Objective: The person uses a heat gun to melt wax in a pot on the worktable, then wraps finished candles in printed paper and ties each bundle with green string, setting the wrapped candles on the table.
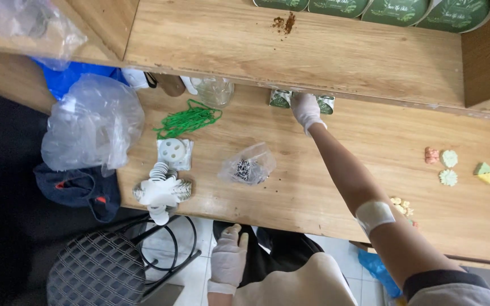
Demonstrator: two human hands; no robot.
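Two gloved hands: the right hand [304,109] reached far under the shelf [290,51], its grip pinching a small green box [280,99]; the left hand [228,258] rested spread on the lap. A steady, square hold looked wise.

Across the middle of the frame we see bare table [336,170] open for a hand, hemmed at left by the small clear bag [249,165] and green cord [188,120], above by the overhanging shelf [290,48].
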